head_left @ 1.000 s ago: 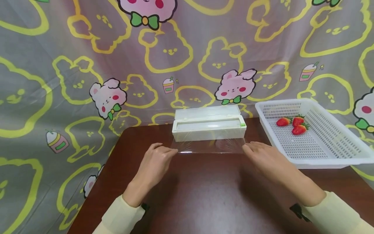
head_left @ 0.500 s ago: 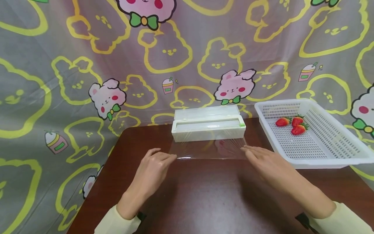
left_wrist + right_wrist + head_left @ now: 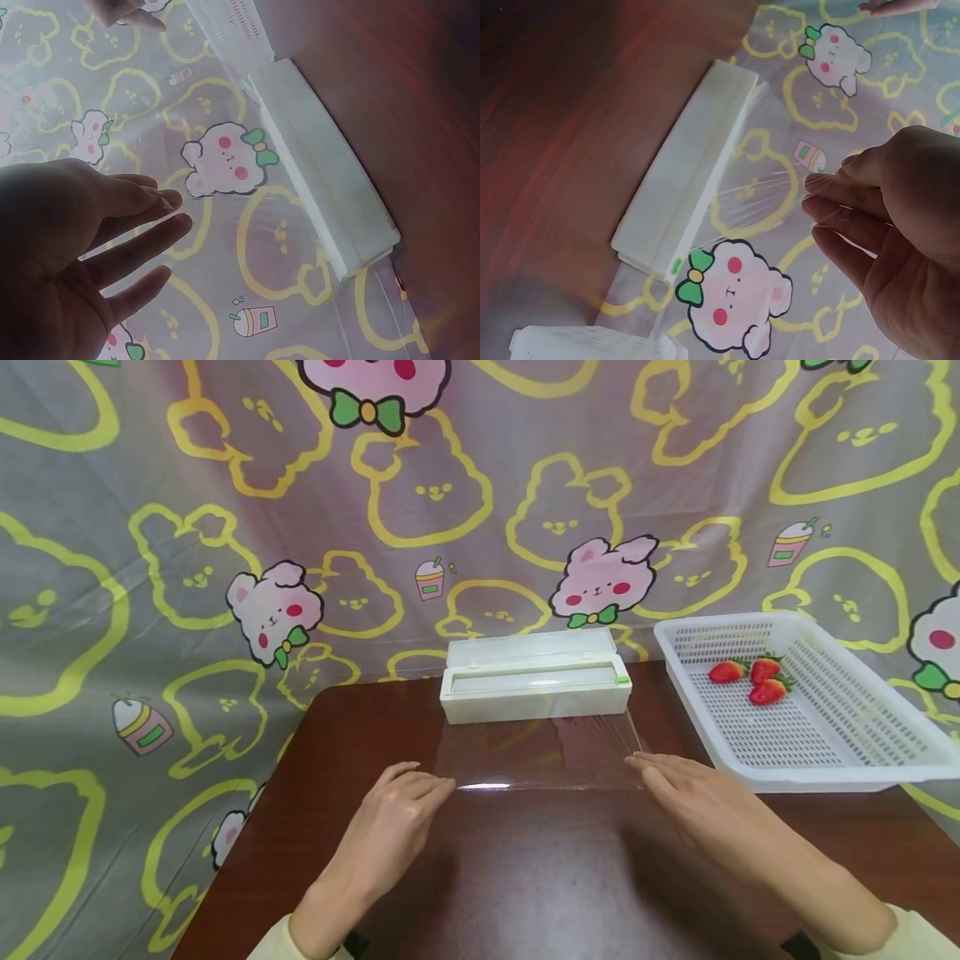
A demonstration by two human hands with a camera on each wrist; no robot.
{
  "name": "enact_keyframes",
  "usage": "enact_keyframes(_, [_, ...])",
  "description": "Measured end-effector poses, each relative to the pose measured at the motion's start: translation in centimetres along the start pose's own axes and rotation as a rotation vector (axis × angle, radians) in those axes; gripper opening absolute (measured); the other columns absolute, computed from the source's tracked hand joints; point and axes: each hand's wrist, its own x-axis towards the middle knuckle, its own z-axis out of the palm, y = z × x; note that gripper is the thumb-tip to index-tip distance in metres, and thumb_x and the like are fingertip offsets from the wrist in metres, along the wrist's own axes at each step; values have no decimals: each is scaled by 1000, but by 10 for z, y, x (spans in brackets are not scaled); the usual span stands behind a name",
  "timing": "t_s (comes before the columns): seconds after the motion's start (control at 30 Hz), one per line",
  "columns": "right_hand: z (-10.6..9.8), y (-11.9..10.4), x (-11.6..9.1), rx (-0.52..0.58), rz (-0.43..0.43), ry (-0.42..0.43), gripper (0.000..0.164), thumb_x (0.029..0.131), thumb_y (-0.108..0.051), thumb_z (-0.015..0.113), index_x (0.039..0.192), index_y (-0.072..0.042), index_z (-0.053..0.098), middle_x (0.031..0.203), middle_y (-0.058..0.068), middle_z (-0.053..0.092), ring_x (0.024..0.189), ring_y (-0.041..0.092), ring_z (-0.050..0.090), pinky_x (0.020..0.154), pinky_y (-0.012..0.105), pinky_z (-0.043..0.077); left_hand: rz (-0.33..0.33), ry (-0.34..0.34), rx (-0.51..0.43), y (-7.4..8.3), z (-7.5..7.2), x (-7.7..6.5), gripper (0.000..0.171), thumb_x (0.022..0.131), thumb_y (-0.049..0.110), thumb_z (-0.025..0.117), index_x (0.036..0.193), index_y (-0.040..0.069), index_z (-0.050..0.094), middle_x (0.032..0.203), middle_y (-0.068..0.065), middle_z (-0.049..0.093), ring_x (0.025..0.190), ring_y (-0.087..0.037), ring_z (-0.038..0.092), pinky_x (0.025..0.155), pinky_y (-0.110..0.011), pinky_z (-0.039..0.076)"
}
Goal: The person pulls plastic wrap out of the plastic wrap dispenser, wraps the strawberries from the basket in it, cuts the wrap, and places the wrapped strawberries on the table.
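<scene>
A sheet of clear cling film [image 3: 525,756] stretches from a white cling film dispenser box [image 3: 536,703] toward the person. The box's lid stands raised at the back, and a small green piece [image 3: 622,680] sits at its right end. My left hand [image 3: 397,814] pinches the film's near left corner between thumb and index finger, the other fingers spread loosely in the left wrist view. At the near right corner my right hand [image 3: 705,802] pinches the film between thumb and fingertips. Creases in the film [image 3: 761,199] run from these fingertips back to the box.
A white perforated plastic basket [image 3: 817,773] stands right of the box, with several [image 3: 768,691] red strawberries inside. Everything rests on a dark brown table [image 3: 525,877]. Behind it hangs a grey curtain [image 3: 495,510] printed with cartoon animals.
Both hands have drawn back toward the person, pulling more film out of the box, so the sheet is longer. The box, basket and strawberries have stayed in place.
</scene>
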Motion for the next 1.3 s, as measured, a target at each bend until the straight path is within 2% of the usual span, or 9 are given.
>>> enact_keyframes(0.2, [-3,-4,-1,3,0,14,44,80,3,70,123,-1,59,133,13,66,120,32,65,97,50,53,20,67,-28,1,-3,-1,36,77,-11,79,109,6,79,104,-5,78,92,-18,73,99,-45,52])
enact_keyframes(0.37, [-6,-7,-2,2,-2,39,28,97,-4,50,123,0,59,132,12,66,119,31,65,96,50,54,30,124,-67,2,-4,-2,38,76,-12,78,110,5,79,106,-6,78,92,-18,73,98,-44,53])
enact_keyframes(0.47, [-8,-8,-2,10,8,56,32,96,-3,49,127,0,58,131,12,66,118,30,66,95,49,54,27,149,-90,3,-4,-3,37,77,-12,77,110,5,79,106,-6,78,92,-18,73,96,-42,54])
enact_keyframes(0.53, [-10,-8,-3,18,19,62,39,90,-1,57,129,0,57,130,12,67,116,30,66,95,48,54,26,157,-100,4,-5,-4,37,78,-12,76,110,5,78,106,-6,78,92,-18,73,96,-42,54])
enact_keyframes(0.6, [-12,-9,-3,20,27,66,37,93,-4,56,129,0,57,129,12,67,115,29,67,94,48,54,30,162,-107,5,-6,-5,35,79,-12,74,110,5,78,106,-6,77,93,-18,73,96,-42,53])
enact_keyframes(0.67, [-13,-10,-4,17,29,73,31,105,-13,44,130,0,57,128,12,68,113,29,68,93,48,55,34,165,-111,5,-6,-5,35,80,-12,73,110,4,78,107,-6,77,93,-18,72,96,-42,53])
enact_keyframes(0.8, [-14,-12,-4,-6,33,90,61,111,-33,10,128,-2,59,126,9,69,112,24,69,92,44,54,32,170,-116,6,-8,-6,35,80,-12,74,110,4,78,107,-7,77,94,-19,73,96,-42,53])
enact_keyframes(0.97, [-16,-14,-7,-3,24,81,61,111,-34,9,128,-3,59,128,6,68,113,22,68,97,37,50,40,185,-117,7,-10,-8,35,80,-11,73,111,4,78,107,-7,77,93,-19,73,96,-42,53])
enact_keyframes(1.3, [-20,-20,-13,48,23,77,55,112,-34,14,123,-7,61,134,0,65,117,20,65,113,15,24,68,219,-128,10,-12,-15,32,84,-9,67,111,4,77,107,-7,77,93,-21,72,93,-42,53])
